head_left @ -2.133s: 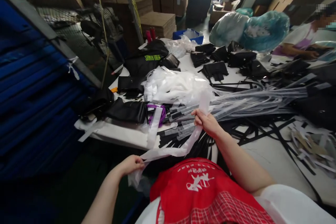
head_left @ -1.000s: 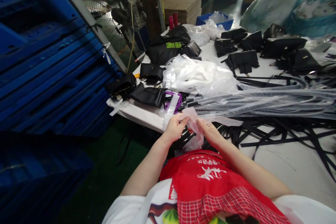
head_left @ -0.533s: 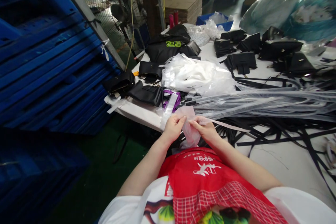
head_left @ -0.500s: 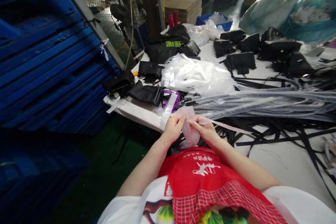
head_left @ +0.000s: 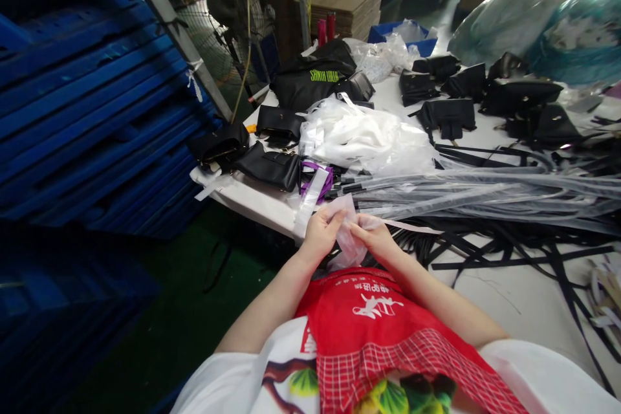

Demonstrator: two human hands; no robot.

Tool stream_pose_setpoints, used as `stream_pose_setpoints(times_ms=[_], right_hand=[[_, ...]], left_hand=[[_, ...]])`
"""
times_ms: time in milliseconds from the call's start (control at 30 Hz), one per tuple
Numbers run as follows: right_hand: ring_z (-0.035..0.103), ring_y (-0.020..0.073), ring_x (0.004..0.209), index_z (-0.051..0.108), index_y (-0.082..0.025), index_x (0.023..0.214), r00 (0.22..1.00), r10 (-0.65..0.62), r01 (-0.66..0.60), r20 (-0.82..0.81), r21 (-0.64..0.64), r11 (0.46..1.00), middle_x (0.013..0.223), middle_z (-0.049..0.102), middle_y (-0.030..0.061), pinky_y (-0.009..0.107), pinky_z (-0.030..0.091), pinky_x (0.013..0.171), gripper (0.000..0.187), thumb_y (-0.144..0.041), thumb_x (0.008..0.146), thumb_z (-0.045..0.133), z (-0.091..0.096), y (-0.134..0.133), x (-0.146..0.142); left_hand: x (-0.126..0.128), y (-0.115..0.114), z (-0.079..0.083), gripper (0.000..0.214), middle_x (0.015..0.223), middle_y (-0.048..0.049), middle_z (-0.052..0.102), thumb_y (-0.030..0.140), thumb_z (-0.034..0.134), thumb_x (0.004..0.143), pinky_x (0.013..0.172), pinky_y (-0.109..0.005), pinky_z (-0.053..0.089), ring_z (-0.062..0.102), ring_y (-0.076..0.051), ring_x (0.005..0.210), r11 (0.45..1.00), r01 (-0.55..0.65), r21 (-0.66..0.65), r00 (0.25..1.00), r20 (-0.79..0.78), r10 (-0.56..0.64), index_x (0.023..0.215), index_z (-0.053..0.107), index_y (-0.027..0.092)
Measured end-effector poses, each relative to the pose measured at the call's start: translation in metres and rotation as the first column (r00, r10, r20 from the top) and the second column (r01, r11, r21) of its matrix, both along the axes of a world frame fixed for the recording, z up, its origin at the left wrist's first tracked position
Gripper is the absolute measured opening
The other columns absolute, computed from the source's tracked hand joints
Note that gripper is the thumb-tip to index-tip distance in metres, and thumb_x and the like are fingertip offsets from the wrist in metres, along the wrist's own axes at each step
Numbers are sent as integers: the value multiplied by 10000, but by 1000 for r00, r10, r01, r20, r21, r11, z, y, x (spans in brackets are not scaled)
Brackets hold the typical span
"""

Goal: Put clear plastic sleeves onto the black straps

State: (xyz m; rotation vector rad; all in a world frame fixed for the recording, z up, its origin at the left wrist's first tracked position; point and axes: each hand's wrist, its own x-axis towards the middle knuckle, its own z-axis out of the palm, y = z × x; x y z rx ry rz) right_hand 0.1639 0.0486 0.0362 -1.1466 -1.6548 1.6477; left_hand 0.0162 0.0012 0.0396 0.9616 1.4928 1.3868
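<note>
Between my hands is a thin, translucent pinkish plastic sleeve, held just past the table's near edge. My left hand pinches its left side between thumb and fingers. My right hand pinches the other side, and a long pale strip runs out from there to the right. Beyond my hands lie a purple bundle with a clear strip across it and a pile of white translucent sleeves. Straps in clear sleeves stretch away to the right.
Small black bags sit at the table's left corner, with more black bags at the back right. Loose black straps cross the white table. Blue pallets are stacked left. A blue bin stands behind.
The view has shifted slightly. Both hands keep their pinch on the plastic sleeve, and the pale strip at the right reaches out a little less far.
</note>
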Motion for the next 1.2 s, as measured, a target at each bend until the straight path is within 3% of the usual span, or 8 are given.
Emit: stream_pose_setpoints(times_ms=[100,200,300,400,533,700,1033,1200], right_hand=[[404,105,535,513,-189,624,1000,-9,9,2,32,999,557,493,-28,229,327,505,400,-519,754,700,0,1,-1],[389,107,524,444,-203,585,996,-65,56,63,138,989,541,464,-33,240,320,506,423,-494,746,705,3,2,-3],[371,113,516,410,-212,557,983,-104,50,152,325,944,515,425,-37,260,321,529,410,-451,757,677,5,5,-4],[402,126,537,457,-210,564,972,-78,-32,222,449,893,525,457,-23,270,347,561,368,-435,758,675,8,7,-3],[527,152,636,621,-190,754,992,70,-100,104,314,944,672,605,12,259,416,603,294,-460,861,576,12,9,0],[558,155,655,672,-186,808,999,18,-24,35,188,982,715,639,17,260,446,610,331,-461,903,514,10,14,0],[593,153,656,686,-183,804,990,88,-113,113,243,963,734,682,19,263,462,629,191,-348,837,596,9,19,2],[503,130,554,574,-193,680,988,30,-77,150,323,943,599,573,-11,250,401,552,220,-347,837,565,17,14,-4]], left_hand=[[-4,1,3,353,927,-79,747,467,720,786,775,-299,524,677,-218,877,999,-34,-18,999,39,35,940,743,150],[-1,1,6,414,781,-47,723,495,802,678,628,-254,498,643,-162,680,994,-62,-89,969,235,82,858,707,135],[2,1,7,469,701,-26,685,516,846,593,544,-222,443,583,-124,585,989,11,-148,934,355,43,799,694,123],[1,1,6,464,594,4,611,537,842,582,495,-208,380,503,-96,518,987,33,-159,942,334,23,676,667,117],[-8,2,7,471,543,26,549,549,822,598,487,-204,334,444,-81,500,991,-12,-135,959,281,50,630,647,113],[-15,1,9,448,586,11,585,532,816,610,505,-214,346,470,-95,525,990,11,-141,968,248,25,666,671,112],[-13,1,8,375,695,-5,633,480,785,683,582,-222,412,538,-123,623,991,94,-90,980,182,-76,753,672,129],[-2,1,2,309,753,-21,635,464,642,824,626,-247,425,559,-148,689,999,29,-20,997,-69,-30,831,648,155]])
